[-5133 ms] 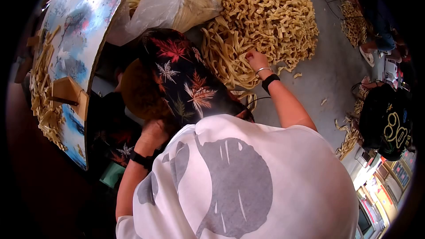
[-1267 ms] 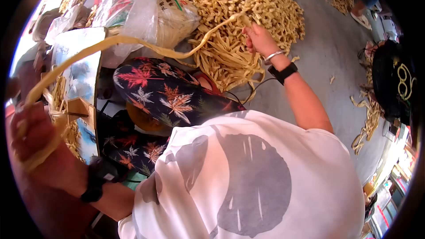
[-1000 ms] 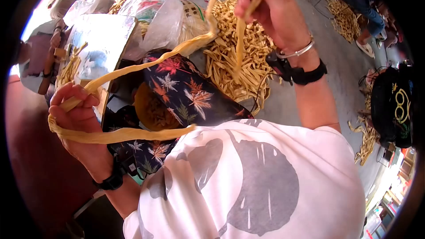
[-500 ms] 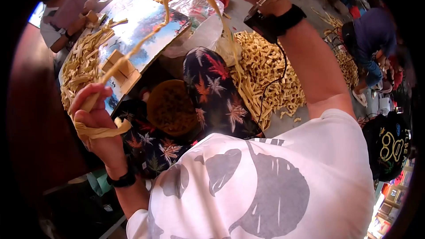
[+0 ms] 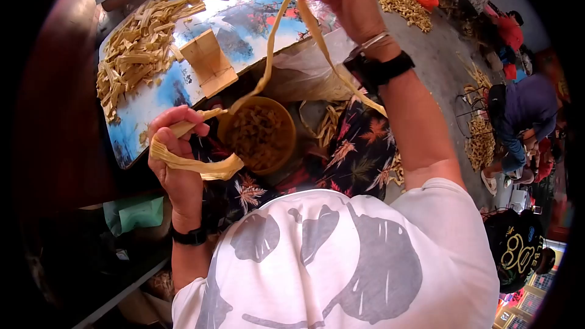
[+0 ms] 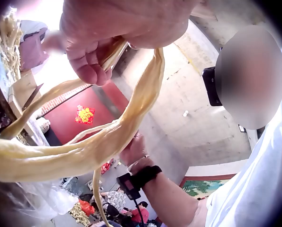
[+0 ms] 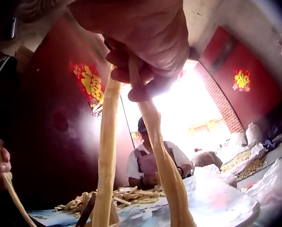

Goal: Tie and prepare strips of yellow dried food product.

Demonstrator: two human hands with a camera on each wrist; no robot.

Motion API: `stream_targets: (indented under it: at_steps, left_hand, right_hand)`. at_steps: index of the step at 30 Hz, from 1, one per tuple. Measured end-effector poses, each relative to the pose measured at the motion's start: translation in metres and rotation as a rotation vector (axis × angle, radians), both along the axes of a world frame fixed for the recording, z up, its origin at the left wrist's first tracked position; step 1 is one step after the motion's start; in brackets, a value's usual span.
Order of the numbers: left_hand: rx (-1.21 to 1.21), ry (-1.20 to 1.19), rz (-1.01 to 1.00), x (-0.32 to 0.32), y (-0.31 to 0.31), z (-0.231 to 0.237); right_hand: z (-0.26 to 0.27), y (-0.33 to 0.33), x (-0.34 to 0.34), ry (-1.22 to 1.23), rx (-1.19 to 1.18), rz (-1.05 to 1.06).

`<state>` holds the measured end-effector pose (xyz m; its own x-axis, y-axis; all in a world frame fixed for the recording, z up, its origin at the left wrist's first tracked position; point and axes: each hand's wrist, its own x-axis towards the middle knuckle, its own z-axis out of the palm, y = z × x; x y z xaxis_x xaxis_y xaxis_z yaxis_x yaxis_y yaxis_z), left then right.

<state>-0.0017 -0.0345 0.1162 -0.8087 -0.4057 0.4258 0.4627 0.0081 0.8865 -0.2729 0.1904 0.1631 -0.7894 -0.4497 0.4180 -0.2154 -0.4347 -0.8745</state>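
A long, pale yellow, pliable strip (image 5: pixel 270 55) hangs in a curve between the two hands. Its near end loops round the outside of the left hand (image 5: pixel 180 149), whose thumb and fingers pinch it. Raised higher, the right hand (image 5: pixel 353 9) grips the strip at a bend; in the right wrist view two lengths of the strip (image 7: pixel 109 156) drop from those fingers. One tail runs down towards the patterned trousers (image 5: pixel 359 146). In the left wrist view the broad folded strip (image 6: pixel 89 161) crosses close to the camera.
A painted board table (image 5: pixel 234 39) bears a heap of cut strips (image 5: pixel 137 55) and a wooden angled block (image 5: pixel 207 64) with a dark blade. Below its edge sits a brown-yellow tub (image 5: pixel 291 137) of small pieces. A person (image 7: pixel 145 163) sits across the table; others work at right.
The right hand has gone from the floor pile up to head height, drawing up a strip. The left hand rose from the lap and now holds its other end. The view has turned towards the table.
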Motion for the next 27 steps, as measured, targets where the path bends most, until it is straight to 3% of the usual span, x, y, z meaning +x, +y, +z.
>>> stream_targets:
  at_steps: [3,5,8,11,12,16,19,22,25,27]
  left_hand:
    - [0.042,-0.019,-0.052,-0.005,0.006,-0.011]
    - [0.047,-0.027,-0.082,-0.008,0.012,-0.011]
    - [0.047,-0.05,-0.113,-0.011,0.017,-0.013]
    - [0.1,-0.031,-0.142,-0.012,0.021,-0.01]
    - [0.099,-0.042,-0.114,-0.011,0.021,-0.01]
    - [0.064,-0.079,-0.049,-0.009,0.01,-0.011]
    - [0.001,-0.097,0.054,-0.006,0.01,-0.004]
    - [-0.052,-0.128,0.147,-0.002,0.006,-0.001]
    - [-0.01,-0.141,0.129,0.002,-0.001,-0.004]
    - [0.018,-0.153,0.131,0.001,0.001,-0.01]
  right_hand:
    - [0.026,0.053,-0.011,0.269,0.193,-0.433]
    - [0.027,0.095,-0.024,0.427,0.496,-0.686]
    - [0.018,0.126,-0.03,0.769,0.742,-1.093]
    - [0.021,0.141,-0.026,0.698,0.675,-1.178]
    - [0.024,0.14,-0.025,0.658,0.679,-1.121]
    - [0.027,0.112,0.001,0.317,0.501,-0.519]
    - [0.024,0.083,0.027,0.121,0.528,-0.225]
    - [0.011,0.051,0.048,-0.009,0.4,0.042]
    - [-0.005,0.019,0.077,-0.249,0.09,0.317]
    - [-0.04,0.001,0.093,-0.44,-0.081,0.361]
